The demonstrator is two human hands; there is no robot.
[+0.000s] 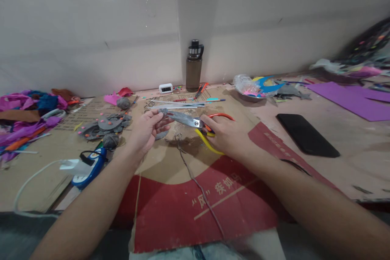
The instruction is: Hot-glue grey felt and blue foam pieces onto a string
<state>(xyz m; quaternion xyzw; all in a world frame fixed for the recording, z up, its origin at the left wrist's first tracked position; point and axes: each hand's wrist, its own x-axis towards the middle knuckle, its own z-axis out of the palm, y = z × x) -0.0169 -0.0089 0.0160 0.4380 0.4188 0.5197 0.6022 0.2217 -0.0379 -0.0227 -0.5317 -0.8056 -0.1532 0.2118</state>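
Scissors [184, 118] in right hand [229, 135] above cardboard [170, 211]; phone [307, 135] outside edge

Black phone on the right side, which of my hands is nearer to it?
Right. Your right hand, gripping the scissors, is left of the phone; your left hand, at their tips, is farther left.

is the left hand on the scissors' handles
No, the right hand grips the handles of the scissors, while the left hand is at the blade end.
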